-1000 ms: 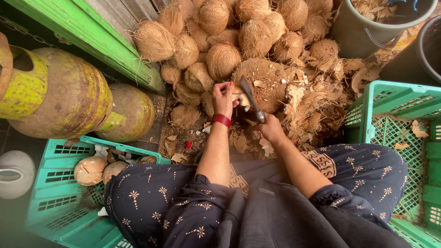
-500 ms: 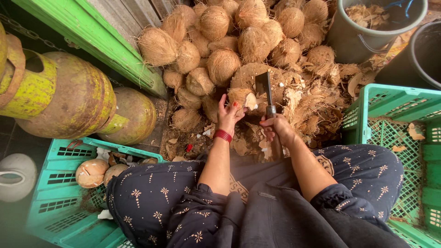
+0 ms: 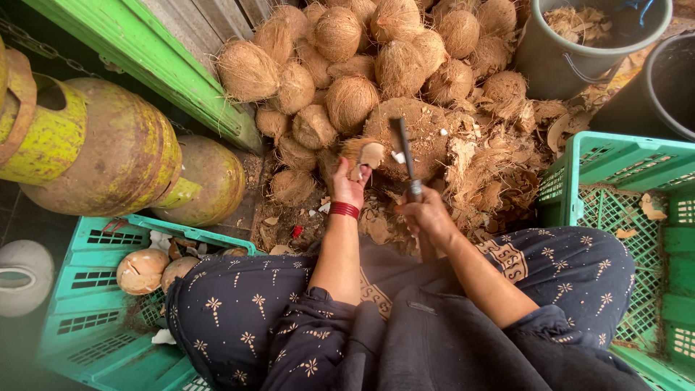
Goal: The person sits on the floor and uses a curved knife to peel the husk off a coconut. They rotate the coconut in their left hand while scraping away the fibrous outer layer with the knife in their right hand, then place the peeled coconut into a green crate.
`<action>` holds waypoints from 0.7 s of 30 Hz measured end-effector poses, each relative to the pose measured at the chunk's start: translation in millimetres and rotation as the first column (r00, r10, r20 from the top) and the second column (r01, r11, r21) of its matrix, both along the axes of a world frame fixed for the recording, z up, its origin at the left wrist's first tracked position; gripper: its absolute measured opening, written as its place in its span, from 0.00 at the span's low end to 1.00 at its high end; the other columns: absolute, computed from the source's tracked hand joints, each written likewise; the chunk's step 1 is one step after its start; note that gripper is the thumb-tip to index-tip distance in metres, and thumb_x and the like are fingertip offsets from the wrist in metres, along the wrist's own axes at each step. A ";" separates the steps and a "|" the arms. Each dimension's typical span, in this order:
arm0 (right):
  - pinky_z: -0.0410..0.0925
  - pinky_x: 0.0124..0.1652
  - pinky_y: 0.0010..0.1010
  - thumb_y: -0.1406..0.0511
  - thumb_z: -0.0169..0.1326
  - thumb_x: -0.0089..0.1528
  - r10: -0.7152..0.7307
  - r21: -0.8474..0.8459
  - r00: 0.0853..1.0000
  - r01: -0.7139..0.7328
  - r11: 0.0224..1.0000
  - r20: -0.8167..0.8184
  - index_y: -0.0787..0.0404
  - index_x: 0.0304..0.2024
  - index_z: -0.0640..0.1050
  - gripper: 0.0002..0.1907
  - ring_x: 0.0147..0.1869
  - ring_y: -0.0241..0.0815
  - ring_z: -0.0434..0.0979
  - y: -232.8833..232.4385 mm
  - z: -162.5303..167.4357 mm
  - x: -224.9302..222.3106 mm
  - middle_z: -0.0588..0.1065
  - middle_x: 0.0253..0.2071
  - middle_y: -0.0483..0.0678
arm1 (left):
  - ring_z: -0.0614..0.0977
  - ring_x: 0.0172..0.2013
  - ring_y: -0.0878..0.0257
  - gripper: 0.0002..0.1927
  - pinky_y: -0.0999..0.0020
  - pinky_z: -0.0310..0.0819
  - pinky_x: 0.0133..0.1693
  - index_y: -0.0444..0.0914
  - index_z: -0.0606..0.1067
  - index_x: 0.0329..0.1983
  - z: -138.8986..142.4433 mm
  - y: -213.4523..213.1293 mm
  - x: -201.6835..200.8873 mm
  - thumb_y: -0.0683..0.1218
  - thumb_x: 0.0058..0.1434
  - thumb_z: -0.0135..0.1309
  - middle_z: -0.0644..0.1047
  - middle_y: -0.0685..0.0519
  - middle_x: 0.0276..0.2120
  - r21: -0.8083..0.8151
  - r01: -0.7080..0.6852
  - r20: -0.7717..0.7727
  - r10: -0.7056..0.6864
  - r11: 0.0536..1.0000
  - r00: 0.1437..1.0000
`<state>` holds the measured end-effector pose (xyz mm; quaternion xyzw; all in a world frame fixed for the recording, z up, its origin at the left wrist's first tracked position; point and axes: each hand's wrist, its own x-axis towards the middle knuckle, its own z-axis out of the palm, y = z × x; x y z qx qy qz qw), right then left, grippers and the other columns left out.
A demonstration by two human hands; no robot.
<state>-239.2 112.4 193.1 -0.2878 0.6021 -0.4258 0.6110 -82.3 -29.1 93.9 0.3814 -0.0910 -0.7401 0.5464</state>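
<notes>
A partly husked coconut (image 3: 364,155) is gripped by the left hand (image 3: 350,187), fingers curled around its underside, just before a heap of whole coconuts (image 3: 347,65). A cleaver (image 3: 402,152) is clenched in the right hand (image 3: 427,213), fingers pressed around the handle. Its long blade points away from the person, almost upright in view. A misjudged chop could catch the nearby left fingers.

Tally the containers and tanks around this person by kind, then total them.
Green plastic crates: 2, one on the left and one on the right
Rusty yellow gas cylinders: 2, the bigger and the smaller
Round buckets: 2, a grey one and a black one
Total: 6
</notes>
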 end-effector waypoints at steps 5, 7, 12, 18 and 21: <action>0.60 0.13 0.29 0.72 0.52 0.62 0.028 0.188 0.999 -0.035 0.982 0.039 0.63 0.35 0.72 0.01 0.12 0.37 0.61 -1.0 -16.3 5.8 0.66 0.16 0.45 | 0.77 0.31 0.64 0.22 0.66 0.81 0.37 0.37 0.68 0.58 7.3 -5.9 25.7 0.43 0.63 0.58 0.77 0.50 0.39 -0.068 0.029 0.068 -0.024 0.997 0.997; 0.60 0.13 0.30 0.72 0.51 0.62 -0.056 0.171 0.998 0.062 0.983 -0.039 0.63 0.35 0.71 0.02 0.13 0.36 0.61 -5.2 -17.8 -4.4 0.67 0.17 0.45 | 0.77 0.31 0.66 0.31 0.68 0.80 0.36 0.36 0.68 0.64 13.9 -10.1 36.8 0.40 0.57 0.62 0.78 0.51 0.40 -0.143 0.228 0.192 -0.199 0.963 0.961; 0.62 0.14 0.30 0.72 0.54 0.62 -0.019 0.070 0.991 0.029 0.997 -0.135 0.63 0.36 0.68 0.06 0.13 0.36 0.63 -2.9 -9.8 -21.5 0.68 0.18 0.46 | 0.79 0.29 0.61 0.43 0.63 0.79 0.34 0.36 0.62 0.67 29.2 -18.1 19.2 0.37 0.48 0.68 0.80 0.42 0.39 -0.037 0.513 0.457 -0.442 0.858 0.772; 0.59 0.14 0.30 0.70 0.57 0.60 0.078 0.139 0.973 -0.048 0.989 -0.219 0.61 0.35 0.70 0.08 0.13 0.36 0.61 -4.7 -3.0 0.1 0.67 0.17 0.44 | 0.83 0.47 0.53 0.38 0.58 0.80 0.43 0.31 0.68 0.70 48.2 11.7 -25.2 0.48 0.57 0.63 0.80 0.41 0.53 0.051 0.229 0.598 -0.214 0.972 0.772; 0.58 0.14 0.30 0.72 0.58 0.58 0.037 0.099 0.986 -0.022 0.995 -0.159 0.62 0.34 0.69 0.09 0.13 0.36 0.61 -7.9 1.3 5.8 0.66 0.16 0.44 | 0.78 0.57 0.50 0.54 0.61 0.77 0.57 0.39 0.47 0.77 63.6 34.9 -40.0 0.40 0.54 0.66 0.73 0.40 0.61 -0.175 0.389 0.665 -0.183 0.904 0.724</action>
